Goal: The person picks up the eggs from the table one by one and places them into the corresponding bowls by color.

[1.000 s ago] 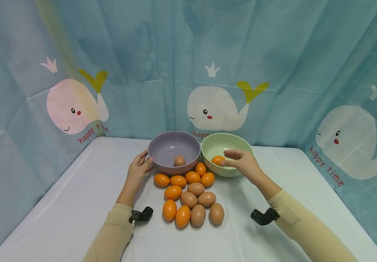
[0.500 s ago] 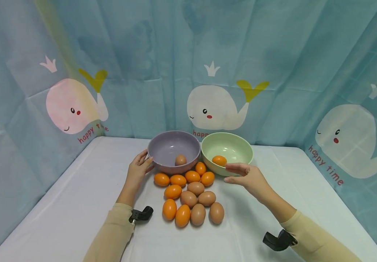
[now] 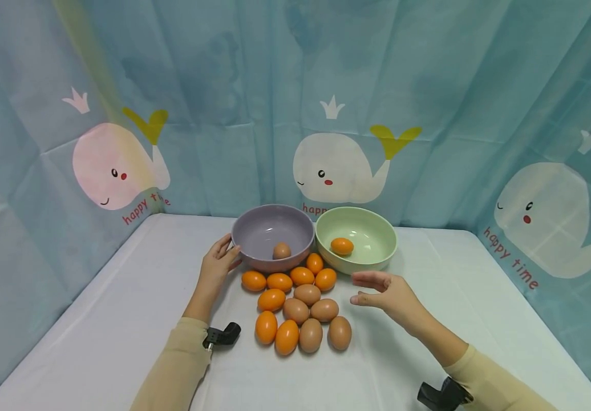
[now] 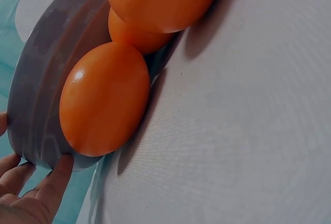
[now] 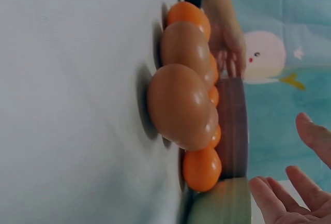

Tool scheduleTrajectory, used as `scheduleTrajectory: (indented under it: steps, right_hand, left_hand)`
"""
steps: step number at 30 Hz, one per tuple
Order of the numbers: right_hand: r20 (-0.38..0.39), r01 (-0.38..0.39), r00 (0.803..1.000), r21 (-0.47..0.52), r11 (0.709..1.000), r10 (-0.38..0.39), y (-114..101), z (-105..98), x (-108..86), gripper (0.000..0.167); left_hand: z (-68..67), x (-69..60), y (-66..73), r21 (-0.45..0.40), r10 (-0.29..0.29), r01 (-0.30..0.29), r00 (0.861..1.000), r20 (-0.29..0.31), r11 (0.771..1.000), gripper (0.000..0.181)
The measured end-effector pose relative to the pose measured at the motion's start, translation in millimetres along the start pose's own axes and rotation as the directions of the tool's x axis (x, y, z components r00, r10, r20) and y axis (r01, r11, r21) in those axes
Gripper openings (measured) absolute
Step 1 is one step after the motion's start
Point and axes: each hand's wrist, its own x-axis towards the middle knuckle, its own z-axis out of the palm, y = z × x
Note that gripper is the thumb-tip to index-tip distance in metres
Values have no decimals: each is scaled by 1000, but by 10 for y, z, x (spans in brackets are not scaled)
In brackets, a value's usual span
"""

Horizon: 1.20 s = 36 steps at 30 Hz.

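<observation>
A purple bowl holds one brown egg. My left hand rests its fingertips on that bowl's left side; the left wrist view shows the fingers against the bowl wall. Beside it, touching or nearly so, a green bowl has one orange egg inside. In front of the bowls lie several orange eggs and several brown eggs. My right hand, thumb and fingers apart and holding nothing, hovers just in front of the green bowl, right of the eggs.
A white cloth covers the table. Behind it hangs a blue curtain with whale prints. A black wrist camera sits on the left sleeve, another on the right.
My right hand has drawn back from over the green bowl toward the table's front, empty. The orange egg in that bowl has shifted slightly. My left hand has stayed in place.
</observation>
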Motion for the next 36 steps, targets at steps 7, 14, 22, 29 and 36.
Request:
scheduleTrajectory:
  steps: [7,14,22,29,36]
  right_hand:
    - [1,-34,999,-16,999,34,91,68,-26,62]
    - [5,-48,999,31,998,48,192,112,-58,60]
    - [11,-82,997,12,997,82,305,186,-112,59]
    - [36,-93,995,5,996,93,382,230,-152,59]
    - [61,-100,993,-13,995,100,414,282,-156,58]
  left_hand:
    - [6,-11,13,-4,-5,5,1000,-3,1000,61]
    - [7,-7,34,-10,-1,1,1000,-1,1000,62]
    - [7,-14,19,-12,-11,11,1000,-4,1000,61]
    - [18,-14,10,-11,-8,8,1000,4,1000,61]
    - [0,-12,10,-9,-6,6,1000,-3,1000,61]
